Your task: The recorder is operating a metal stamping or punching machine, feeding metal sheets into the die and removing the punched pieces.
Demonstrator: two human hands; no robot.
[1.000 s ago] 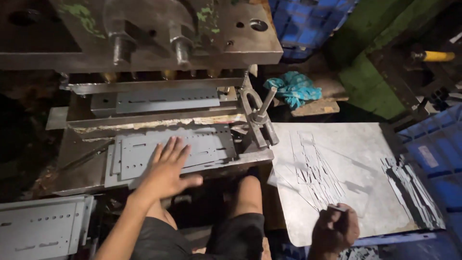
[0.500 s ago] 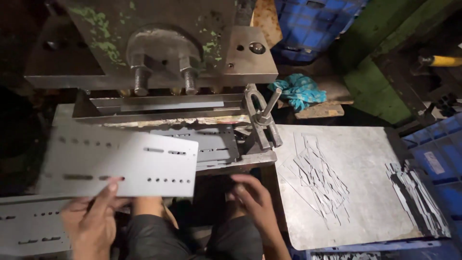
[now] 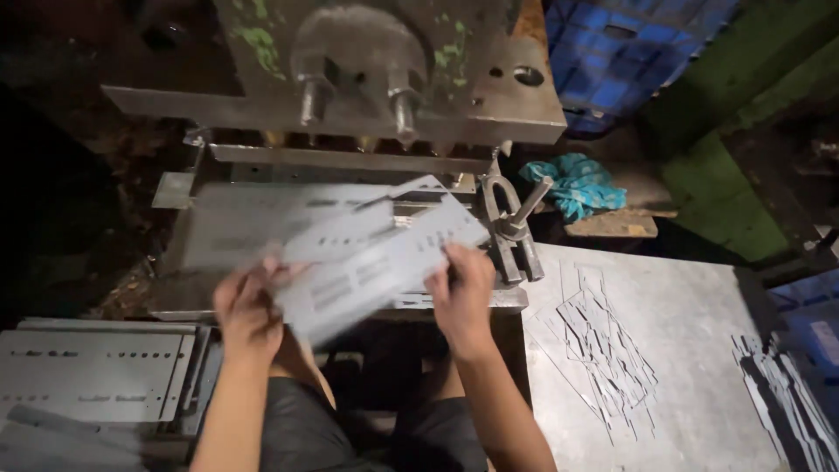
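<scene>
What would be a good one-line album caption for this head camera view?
Both hands, left and right, hold a punched metal sheet before a press.

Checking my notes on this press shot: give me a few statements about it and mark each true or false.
1. Both hands, left hand and right hand, hold the punched metal sheet. True.
2. The sheet lies flat and still on the press bed. False: it is tilted, blurred, above the bed.
3. A teal rag lies right of the press. True.
4. The stack of punched plates is at right. False: lower left.
</scene>
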